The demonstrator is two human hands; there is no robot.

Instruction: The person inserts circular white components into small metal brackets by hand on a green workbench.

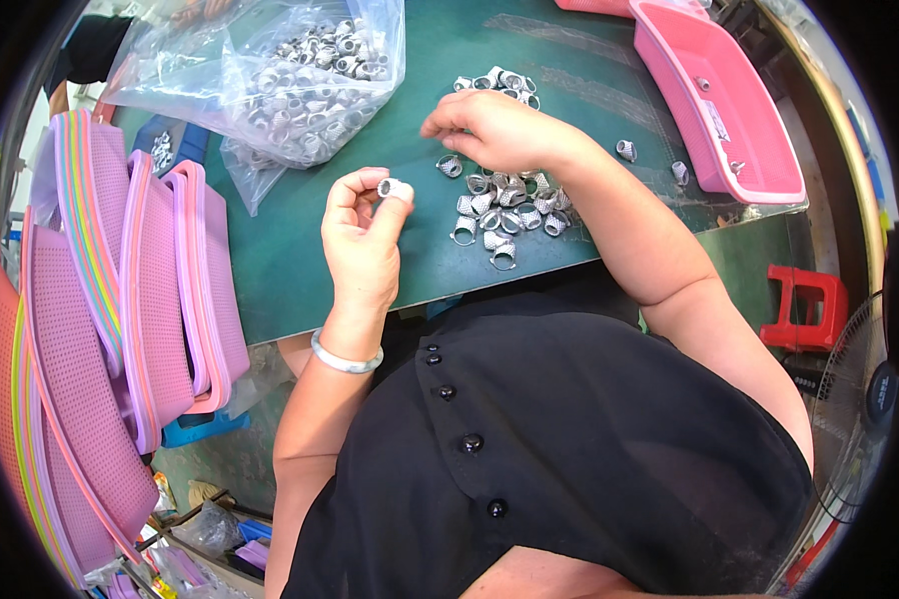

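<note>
My left hand (363, 240) is closed, pinching a small silver ring-shaped piece (393, 188) with a textured surface between thumb and fingers. To its right, my right hand (504, 130) hovers over the table with fingers loosely curved, and nothing shows in it. One similar ring piece (449, 166) lies just under the right fingertips. A loose pile of such ring pieces (511, 205) is spread below that hand, partly behind the forearm. A smaller group of ring pieces (499, 80) sits beyond the hand.
A clear plastic bag (310, 110) full of ring pieces stands at the far left of the green table (280, 260). A pink basket (714, 110) holds a few pieces at the right. Stacked pink and purple baskets (155, 290) crowd the left; a red stool (807, 307) and a fan (849, 399) stand right.
</note>
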